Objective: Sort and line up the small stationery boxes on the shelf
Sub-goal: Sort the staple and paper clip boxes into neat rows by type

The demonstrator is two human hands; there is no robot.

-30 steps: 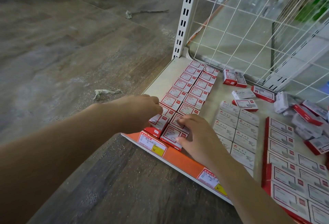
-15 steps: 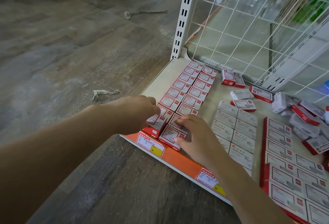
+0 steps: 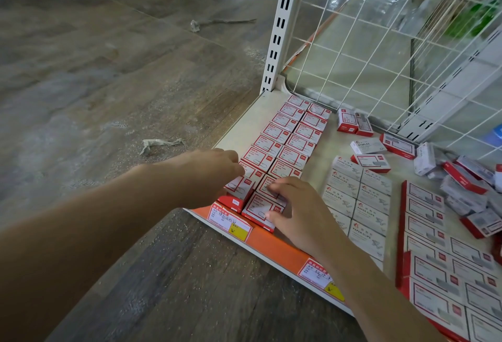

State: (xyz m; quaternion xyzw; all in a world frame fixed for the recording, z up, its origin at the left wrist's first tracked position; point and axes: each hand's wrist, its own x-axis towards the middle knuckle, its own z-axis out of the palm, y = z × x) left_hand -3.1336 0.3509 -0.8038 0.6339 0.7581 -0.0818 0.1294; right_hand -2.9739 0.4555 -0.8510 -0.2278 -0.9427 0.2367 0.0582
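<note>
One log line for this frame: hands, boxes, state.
left hand on front-left red box | right hand on front-right red box | two-column row aligning | loose boxes unsorted

2 hands (image 3: 206, 176), 2 price tags (image 3: 229, 223)

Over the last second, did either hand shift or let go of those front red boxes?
Barely any change. The left hand stays on the tilted front red box of the left column, the right hand still rests fingers on the front box of the next column. Neither let go. The loose boxes at the back right are unmoved.
</note>
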